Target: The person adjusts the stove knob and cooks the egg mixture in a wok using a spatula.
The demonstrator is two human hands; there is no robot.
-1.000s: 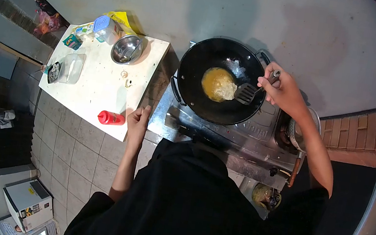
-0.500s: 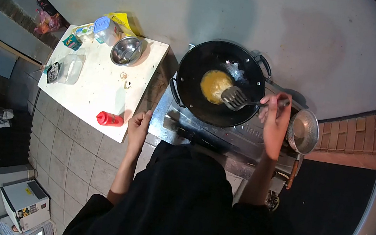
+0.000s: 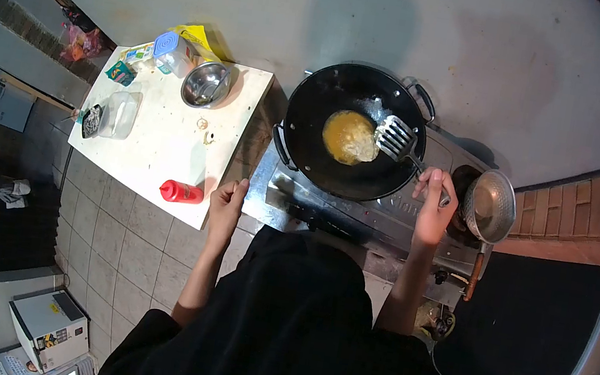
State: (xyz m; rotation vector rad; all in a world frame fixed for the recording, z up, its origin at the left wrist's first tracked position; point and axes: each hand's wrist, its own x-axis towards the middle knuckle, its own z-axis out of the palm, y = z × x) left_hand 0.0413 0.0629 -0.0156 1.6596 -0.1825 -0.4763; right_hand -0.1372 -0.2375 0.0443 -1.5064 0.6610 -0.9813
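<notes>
My right hand grips the handle of a slotted spatula, whose metal head is over the right side of a black wok. A yellow, egg-like mixture lies in the bottom of the wok, with a paler, foamy patch at its right edge. The spatula head is just right of this mixture. My left hand hangs beside the stove's left edge, with its fingers curled in and thumb up. Whether anything is inside those fingers cannot be seen.
The wok stands on a metal stove. At right is a saucepan with a wooden handle. The white table on the left carries a red bottle, a steel bowl, a clear container and a blue-lidded tub.
The spatula head has moved up and right, off the yellow mixture, and is tilted differently. My right hand has shifted slightly down. My left hand keeps its curled shape.
</notes>
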